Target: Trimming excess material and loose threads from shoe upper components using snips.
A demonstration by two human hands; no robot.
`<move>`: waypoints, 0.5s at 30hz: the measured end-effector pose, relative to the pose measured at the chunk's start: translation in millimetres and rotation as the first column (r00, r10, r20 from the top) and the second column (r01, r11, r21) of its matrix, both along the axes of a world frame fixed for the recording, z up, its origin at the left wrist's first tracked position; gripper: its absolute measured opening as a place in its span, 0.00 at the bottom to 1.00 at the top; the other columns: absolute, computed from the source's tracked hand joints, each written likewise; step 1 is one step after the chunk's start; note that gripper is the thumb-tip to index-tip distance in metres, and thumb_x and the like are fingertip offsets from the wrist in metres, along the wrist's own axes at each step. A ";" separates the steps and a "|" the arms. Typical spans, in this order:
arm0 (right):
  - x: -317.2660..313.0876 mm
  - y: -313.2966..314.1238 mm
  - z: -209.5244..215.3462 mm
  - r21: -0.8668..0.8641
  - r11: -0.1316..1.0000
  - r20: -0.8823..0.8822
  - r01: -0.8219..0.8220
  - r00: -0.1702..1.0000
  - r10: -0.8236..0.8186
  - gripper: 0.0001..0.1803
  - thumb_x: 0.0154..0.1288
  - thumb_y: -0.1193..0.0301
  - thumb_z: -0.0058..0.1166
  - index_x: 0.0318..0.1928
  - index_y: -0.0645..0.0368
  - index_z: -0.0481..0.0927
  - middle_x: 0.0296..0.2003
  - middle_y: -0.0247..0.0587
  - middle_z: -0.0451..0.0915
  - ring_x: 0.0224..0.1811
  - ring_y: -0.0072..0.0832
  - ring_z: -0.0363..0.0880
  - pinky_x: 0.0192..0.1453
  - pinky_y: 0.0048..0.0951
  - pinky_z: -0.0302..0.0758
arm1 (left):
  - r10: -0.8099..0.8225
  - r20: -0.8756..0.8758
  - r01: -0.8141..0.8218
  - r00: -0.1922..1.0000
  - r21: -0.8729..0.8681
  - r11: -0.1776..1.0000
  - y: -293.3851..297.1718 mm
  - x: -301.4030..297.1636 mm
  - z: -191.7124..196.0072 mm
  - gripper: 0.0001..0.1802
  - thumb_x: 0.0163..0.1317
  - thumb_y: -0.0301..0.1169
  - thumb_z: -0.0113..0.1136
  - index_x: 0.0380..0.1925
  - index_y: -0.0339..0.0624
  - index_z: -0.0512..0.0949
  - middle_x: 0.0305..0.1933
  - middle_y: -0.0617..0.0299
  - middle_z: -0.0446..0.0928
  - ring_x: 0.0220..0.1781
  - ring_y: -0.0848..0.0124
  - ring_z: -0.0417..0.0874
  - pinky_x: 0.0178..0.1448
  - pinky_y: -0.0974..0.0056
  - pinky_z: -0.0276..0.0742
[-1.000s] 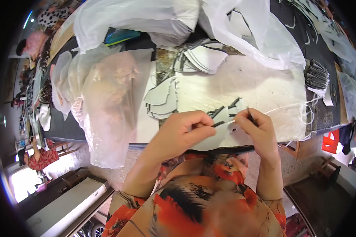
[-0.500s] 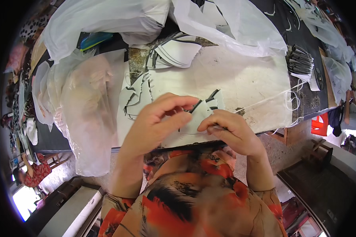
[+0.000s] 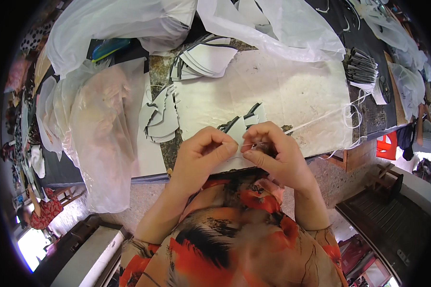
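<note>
Near the front edge of the table, my left hand (image 3: 201,155) has its thumb and forefinger pinched together. Facing it a small gap away, my right hand (image 3: 280,155) is closed in a pinch as well. A fine thread-like line shows at the right fingertips, too small to name. What the left fingers hold, if anything, is hidden. Just behind and partly beneath both hands lie white cut pieces with black edging (image 3: 236,135), resting on a white sheet (image 3: 292,91). The nearest part of these pieces is covered by my fingers.
Fanned white pieces with black edges (image 3: 210,57) lie farther back, and more white pieces (image 3: 163,117) are to the left. Clear plastic bags (image 3: 105,143) drape over the left edge. A dark bundle (image 3: 361,69), scissors (image 3: 384,86) and white cord (image 3: 352,115) sit right.
The white black-edged pieces now lie on the sheet, no longer between my fingers. My left hand has moved lower, and both hands are now pinched fingertip to fingertip.
</note>
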State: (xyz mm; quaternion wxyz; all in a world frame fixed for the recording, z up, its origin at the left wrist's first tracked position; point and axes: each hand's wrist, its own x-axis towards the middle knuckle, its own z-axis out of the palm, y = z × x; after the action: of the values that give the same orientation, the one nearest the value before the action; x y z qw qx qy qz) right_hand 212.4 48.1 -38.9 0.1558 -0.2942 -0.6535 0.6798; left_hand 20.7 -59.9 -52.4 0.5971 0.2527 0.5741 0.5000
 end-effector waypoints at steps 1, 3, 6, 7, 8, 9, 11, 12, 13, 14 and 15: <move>-0.9 -1.9 -0.3 -0.043 0.993 0.029 0.112 0.993 -0.111 0.10 0.70 0.75 0.64 0.49 0.61 0.82 0.37 0.35 0.81 0.38 0.21 0.78 0.45 0.26 0.76 | 0.016 -0.140 -0.003 0.990 0.092 0.996 -3.7 3.4 1.8 0.08 0.69 0.29 0.69 0.43 0.37 0.84 0.38 0.66 0.84 0.41 0.77 0.80 0.47 0.70 0.75; -1.5 2.3 6.6 0.015 0.998 0.087 0.058 0.994 -0.059 0.09 0.70 0.75 0.65 0.48 0.62 0.82 0.36 0.35 0.81 0.37 0.20 0.77 0.44 0.25 0.76 | 0.048 -0.272 0.002 0.961 0.179 0.984 -11.1 6.1 4.2 0.08 0.68 0.29 0.69 0.43 0.37 0.85 0.38 0.64 0.84 0.41 0.75 0.82 0.48 0.69 0.76; -4.2 0.4 1.7 0.006 0.999 0.134 0.054 0.989 -0.054 0.08 0.69 0.74 0.66 0.44 0.64 0.83 0.34 0.34 0.81 0.36 0.18 0.75 0.41 0.24 0.75 | 0.019 -0.465 0.100 0.885 0.229 0.968 -21.2 5.5 2.7 0.10 0.65 0.29 0.71 0.44 0.38 0.85 0.40 0.60 0.84 0.43 0.66 0.83 0.50 0.65 0.77; -5.8 -1.0 -0.2 -0.058 0.992 0.124 0.111 0.987 -0.103 0.07 0.69 0.74 0.66 0.43 0.65 0.83 0.34 0.34 0.81 0.35 0.18 0.75 0.41 0.24 0.74 | 0.031 -0.653 0.190 0.757 0.264 0.946 -24.6 3.8 -1.1 0.09 0.64 0.26 0.70 0.44 0.39 0.86 0.43 0.59 0.84 0.45 0.63 0.82 0.51 0.63 0.76; -7.9 -2.7 0.4 -0.059 0.993 0.126 0.106 0.987 -0.098 0.07 0.69 0.74 0.66 0.43 0.65 0.83 0.34 0.34 0.81 0.35 0.18 0.75 0.41 0.24 0.74 | 0.060 -0.806 0.284 0.590 0.276 0.918 -27.9 3.1 -5.3 0.09 0.63 0.24 0.69 0.43 0.40 0.86 0.47 0.58 0.84 0.47 0.60 0.82 0.53 0.62 0.76; -10.3 -5.2 1.6 -0.107 0.983 0.143 0.146 0.981 -0.130 0.06 0.68 0.77 0.65 0.41 0.64 0.82 0.34 0.31 0.80 0.35 0.16 0.73 0.40 0.21 0.72 | 0.062 -0.805 0.279 0.591 0.276 0.920 -31.8 4.1 -10.4 0.09 0.63 0.24 0.69 0.43 0.40 0.86 0.47 0.58 0.84 0.47 0.60 0.82 0.53 0.62 0.76; -14.9 -9.7 3.9 -0.164 0.970 0.170 0.179 0.974 -0.151 0.05 0.68 0.79 0.65 0.40 0.63 0.82 0.33 0.28 0.79 0.35 0.13 0.72 0.39 0.19 0.70 | 0.148 -0.903 0.345 0.403 0.300 0.889 -39.7 5.8 -22.2 0.15 0.59 0.26 0.70 0.48 0.42 0.86 0.52 0.61 0.83 0.52 0.58 0.81 0.57 0.55 0.75; -16.7 -11.4 7.1 -0.081 0.993 0.129 0.081 0.989 -0.070 0.04 0.68 0.78 0.65 0.40 0.63 0.82 0.33 0.28 0.79 0.35 0.14 0.73 0.39 0.19 0.70 | 0.146 -0.902 0.338 0.407 0.297 0.893 -41.9 4.7 -25.4 0.15 0.59 0.26 0.70 0.48 0.42 0.86 0.52 0.61 0.83 0.52 0.58 0.81 0.57 0.55 0.75; -17.8 -13.5 8.7 0.010 1.000 0.091 -0.016 0.996 0.015 0.04 0.68 0.78 0.65 0.39 0.63 0.82 0.32 0.28 0.79 0.34 0.14 0.73 0.39 0.20 0.70 | 0.151 -0.903 0.353 0.402 0.305 0.884 -44.5 4.0 -28.0 0.16 0.58 0.26 0.70 0.48 0.42 0.86 0.54 0.62 0.83 0.54 0.59 0.80 0.58 0.55 0.74; -19.3 -15.5 7.7 0.037 0.998 0.070 -0.047 0.997 0.045 0.04 0.67 0.78 0.66 0.39 0.63 0.82 0.32 0.31 0.79 0.33 0.17 0.74 0.39 0.22 0.72 | 0.156 -0.904 0.369 0.397 0.313 0.875 -46.3 3.5 -29.5 0.17 0.57 0.26 0.70 0.49 0.42 0.86 0.56 0.63 0.82 0.56 0.59 0.80 0.59 0.54 0.73; -20.8 -13.7 6.3 0.035 0.998 0.072 -0.053 0.996 0.050 0.04 0.67 0.78 0.66 0.39 0.63 0.82 0.32 0.31 0.79 0.33 0.17 0.74 0.39 0.22 0.72 | 0.157 -0.904 0.364 0.398 0.313 0.877 -47.4 3.4 -30.4 0.17 0.57 0.26 0.70 0.49 0.42 0.86 0.56 0.63 0.82 0.56 0.59 0.80 0.59 0.54 0.73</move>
State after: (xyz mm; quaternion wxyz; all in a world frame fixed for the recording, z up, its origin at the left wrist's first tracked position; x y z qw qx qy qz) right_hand 191.6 34.4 -32.6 0.1205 -0.2983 -0.6784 0.6606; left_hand 24.1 -107.3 -82.8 0.1377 0.6547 0.6493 0.3616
